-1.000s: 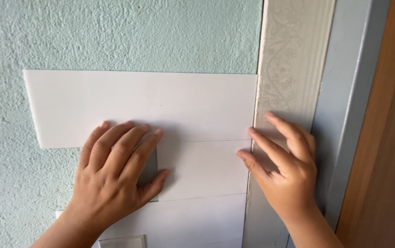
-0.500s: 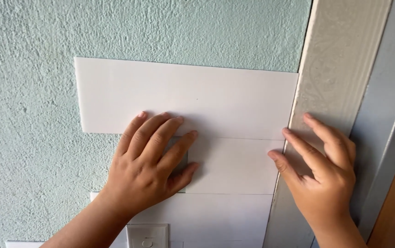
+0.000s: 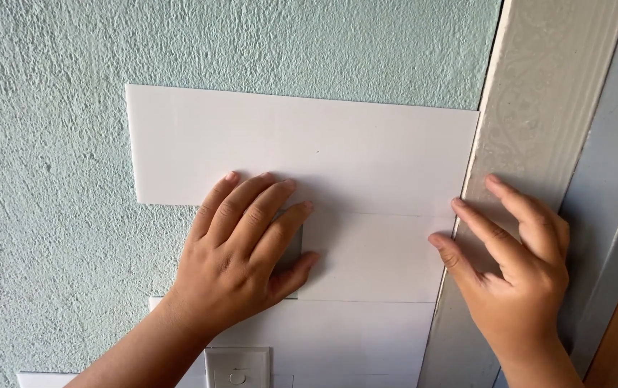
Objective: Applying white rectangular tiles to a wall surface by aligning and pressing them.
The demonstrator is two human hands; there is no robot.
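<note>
**White panel pressed to textured wall**

The white panel [image 3: 301, 147] lies flat on the pale green wall [image 3: 50, 179], its right end against the door trim [image 3: 539, 93]. The left hand [image 3: 240, 255] presses its lower edge, fingers spread; the right hand [image 3: 514, 276], also spread flat, rests on the trim. A light switch [image 3: 237, 368] sits below.

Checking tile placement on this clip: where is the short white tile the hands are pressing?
In the head view the short white tile lies on the wall between the left hand and right hand, under the long white tile.

The left hand [image 3: 240, 259] hides a grey patch [image 3: 291, 251]; the wall switch [image 3: 237, 368] is cropped.
</note>
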